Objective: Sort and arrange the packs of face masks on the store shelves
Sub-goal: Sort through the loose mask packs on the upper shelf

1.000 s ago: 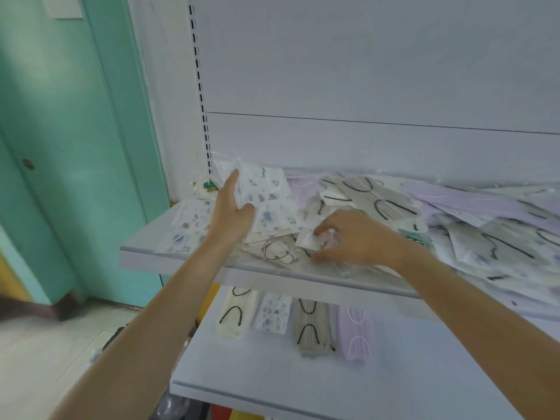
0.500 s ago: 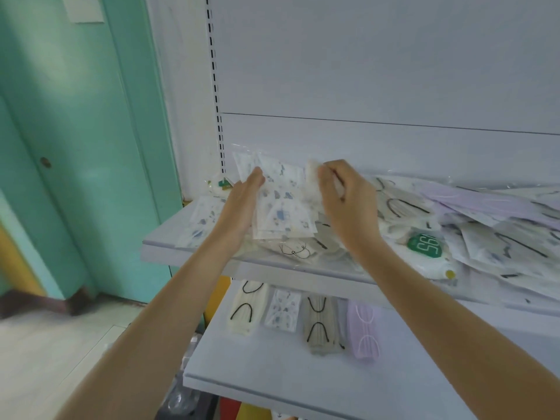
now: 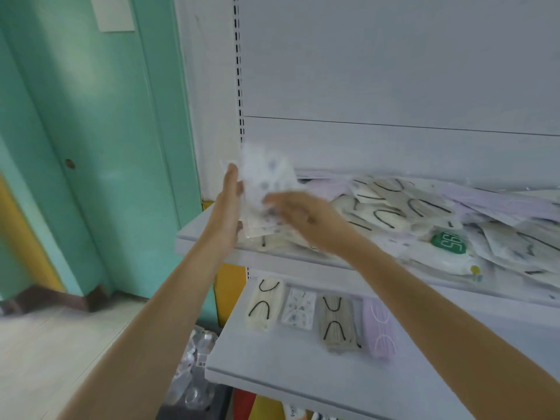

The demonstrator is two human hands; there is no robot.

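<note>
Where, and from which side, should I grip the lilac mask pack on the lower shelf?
Probably its near short end, from the shelf front: the lilac mask pack lies flat, lengthwise toward you, a grey mask pack close beside it.

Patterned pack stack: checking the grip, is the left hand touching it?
Touching. The head view shows the left hand lying against the patterned pack stack, no gap, despite motion blur.

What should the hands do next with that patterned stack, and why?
Probably lower the patterned stack onto the matching pack on the lower shelf: it sits gathered between the left hand and right hand, and that row is sorted by kind.
</note>
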